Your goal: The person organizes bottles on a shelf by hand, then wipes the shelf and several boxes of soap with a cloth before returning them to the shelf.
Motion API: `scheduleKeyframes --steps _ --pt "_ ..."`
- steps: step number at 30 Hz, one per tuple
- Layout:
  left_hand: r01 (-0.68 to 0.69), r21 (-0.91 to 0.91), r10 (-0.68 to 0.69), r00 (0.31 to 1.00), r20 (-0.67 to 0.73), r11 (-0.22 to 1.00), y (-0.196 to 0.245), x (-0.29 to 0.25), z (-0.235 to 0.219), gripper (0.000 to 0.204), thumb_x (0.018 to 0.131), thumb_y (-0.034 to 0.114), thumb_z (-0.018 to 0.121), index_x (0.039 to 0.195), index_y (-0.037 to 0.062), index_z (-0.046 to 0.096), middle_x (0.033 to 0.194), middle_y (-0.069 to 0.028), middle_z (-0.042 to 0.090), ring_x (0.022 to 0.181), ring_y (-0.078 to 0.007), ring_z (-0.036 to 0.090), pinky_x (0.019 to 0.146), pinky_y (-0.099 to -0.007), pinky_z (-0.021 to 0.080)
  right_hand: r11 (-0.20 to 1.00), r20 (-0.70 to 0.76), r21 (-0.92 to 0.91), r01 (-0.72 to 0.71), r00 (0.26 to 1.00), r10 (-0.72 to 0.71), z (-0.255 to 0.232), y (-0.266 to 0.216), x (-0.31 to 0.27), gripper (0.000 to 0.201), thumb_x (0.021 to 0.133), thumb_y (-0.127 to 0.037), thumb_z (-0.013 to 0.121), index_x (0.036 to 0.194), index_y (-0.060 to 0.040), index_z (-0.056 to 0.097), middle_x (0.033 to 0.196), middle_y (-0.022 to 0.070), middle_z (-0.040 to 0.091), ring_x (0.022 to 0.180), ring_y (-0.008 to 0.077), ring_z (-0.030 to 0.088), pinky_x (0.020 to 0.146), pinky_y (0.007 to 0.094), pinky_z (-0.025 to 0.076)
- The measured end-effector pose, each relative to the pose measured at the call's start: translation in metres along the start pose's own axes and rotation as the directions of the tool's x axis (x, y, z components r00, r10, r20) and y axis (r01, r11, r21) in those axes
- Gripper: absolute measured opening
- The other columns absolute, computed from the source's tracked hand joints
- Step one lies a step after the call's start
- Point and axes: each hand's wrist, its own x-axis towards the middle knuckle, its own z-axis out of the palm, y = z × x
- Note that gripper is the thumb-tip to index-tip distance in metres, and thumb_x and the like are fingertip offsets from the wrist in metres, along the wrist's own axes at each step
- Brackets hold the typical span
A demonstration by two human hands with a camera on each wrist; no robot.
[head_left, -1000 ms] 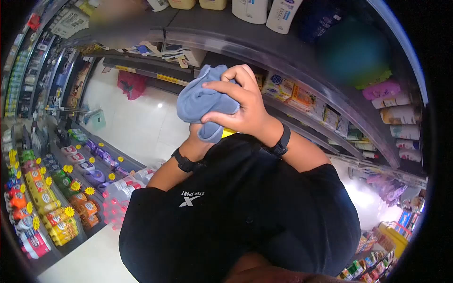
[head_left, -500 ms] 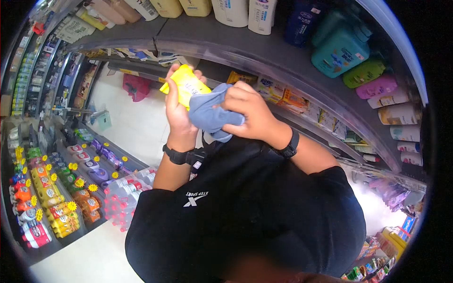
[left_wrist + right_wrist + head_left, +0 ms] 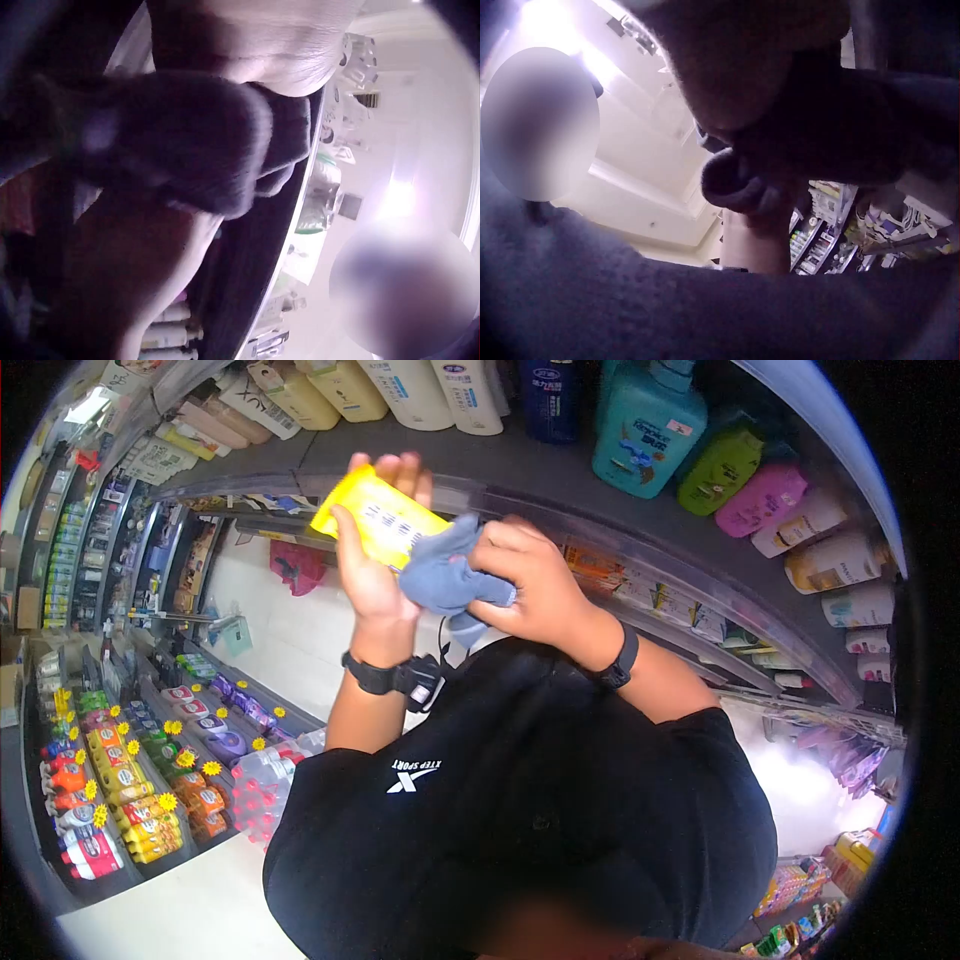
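Note:
In the head view my left hand (image 3: 375, 590) is palm up, holding a yellow packet (image 3: 380, 515) with dark printing. The thumb lies along the packet's near edge, and fingertips show beyond its far side. My right hand (image 3: 540, 580) grips a bunched blue-grey cloth (image 3: 440, 575), which overlaps the packet's lower right end. A loose flap of the cloth hangs below the right fingers. Dark folds of the cloth (image 3: 731, 180) show in the right wrist view. The left wrist view is dark and blurred, with the packet out of sight.
A grey shelf (image 3: 480, 470) just beyond the hands carries several bottles, among them a teal pump bottle (image 3: 650, 430). Boxed goods (image 3: 680, 600) stand on a lower shelf. Wrapped bottles (image 3: 265, 790) stand at left on the floor, near a pink bag (image 3: 298, 565).
The cloth first covered the packet in both hands. It then slid toward the packet's right end, uncovering more of the yellow. The left hand has moved up, nearer the shelf.

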Motion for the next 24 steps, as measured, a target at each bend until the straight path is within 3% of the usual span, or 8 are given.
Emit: scheduleKeyframes --steps 3,6,9,13,15,19,21,24 --pt "-0.031 -0.031 0.032 0.999 0.005 0.999 0.006 0.022 0.0 0.057 0.111 0.051 0.035 0.151 0.012 0.043 0.148 -0.0159 0.054 0.138 -0.0334 0.05 0.119 -0.0531 0.038 0.997 0.087 0.008 -0.083 0.993 0.082 -0.019 0.005 -0.018 0.034 0.068 -0.016 0.082 0.098 -0.0051 0.07 0.089 0.013 0.06 0.085 0.0335 0.062 0.075 0.0418 0.051" --pt "-0.02 0.395 0.106 0.975 -0.198 0.919 -0.006 0.055 -0.022 0.054 0.114 0.047 0.026 0.143 0.0092 0.05 0.138 -0.0183 0.062 0.114 -0.0299 0.064 0.093 -0.0472 0.057 0.999 -0.079 -0.02 -0.039 0.996 0.038 -0.048 0.004 -0.024 0.035 0.07 -0.012 0.082 0.102 -0.0021 0.073 0.089 0.0137 0.064 0.087 0.0303 0.065 0.079 0.0384 0.052" --pt "0.018 0.328 0.121 0.91 -0.397 0.944 -0.021 0.093 -0.043 0.034 0.113 0.028 0.041 0.137 0.0069 0.052 0.124 -0.015 0.067 0.109 -0.0274 0.066 0.093 -0.0427 0.057 0.998 -0.17 -0.059 0.014 0.985 -0.024 -0.077 -0.003 -0.032 0.039 0.067 -0.014 0.082 0.104 -0.0014 0.075 0.087 0.0125 0.063 0.081 0.0297 0.063 0.076 0.0392 0.05" --pt "-0.003 0.586 0.237 0.916 -0.323 0.81 -0.036 0.122 -0.074 0.034 0.106 0.016 0.059 0.136 0.0022 0.052 0.12 -0.0158 0.067 0.109 -0.0298 0.067 0.095 -0.0419 0.055 0.962 -0.227 -0.24 0.132 0.956 -0.188 -0.12 0.0 -0.041 0.051 0.058 -0.017 0.081 0.107 -0.0043 0.078 0.083 0.0109 0.062 0.075 0.0291 0.058 0.072 0.0381 0.046" --pt "-0.336 0.934 0.493 0.837 0.236 0.123 -0.038 0.132 -0.102 0.047 0.096 0.013 0.072 0.135 -0.0032 0.051 0.117 -0.0177 0.068 0.108 -0.0302 0.066 0.091 -0.0416 0.055 0.957 -0.278 -0.288 0.047 0.952 -0.131 -0.135 0.001 -0.055 0.05 0.057 -0.014 0.08 0.106 -0.0031 0.078 0.086 0.0117 0.066 0.078 0.0298 0.062 0.075 0.0382 0.049" --pt "-0.329 0.797 0.443 0.694 0.568 -0.506 -0.011 0.105 -0.07 0.039 0.091 0.013 0.074 0.123 -0.0044 0.061 0.114 -0.0203 0.066 0.108 -0.033 0.062 0.091 -0.0413 0.048 0.933 -0.425 -0.355 -0.052 0.898 -0.112 -0.152 0.022 -0.094 0.031 0.067 -0.009 0.08 0.096 0.0007 0.073 0.092 0.0142 0.068 0.084 0.0307 0.065 0.08 0.0388 0.052" --pt "-0.363 0.836 0.522 0.659 0.542 -0.411 -0.017 0.085 -0.073 0.026 0.094 0.012 0.069 0.115 -0.0025 0.064 0.112 -0.0187 0.066 0.107 -0.0333 0.06 0.096 -0.0406 0.045 0.905 -0.452 -0.421 -0.056 0.878 -0.155 -0.158 0.024 -0.096 0.024 0.072 -0.007 0.08 0.092 0.0001 0.069 0.095 0.015 0.067 0.086 0.0307 0.065 0.08 0.0386 0.052" --pt "-0.138 0.985 0.675 0.737 0.033 0.102 -0.052 0.038 -0.116 0.017 0.095 0.01 0.067 0.107 -0.0001 0.062 0.108 -0.0163 0.063 0.106 -0.0291 0.059 0.093 -0.0385 0.046 0.84 -0.466 -0.542 -0.014 0.837 -0.287 -0.164 0.03 -0.097 0.028 0.075 -0.011 0.082 0.096 0.0002 0.066 0.097 0.015 0.065 0.091 0.0353 0.065 0.085 0.0448 0.051"
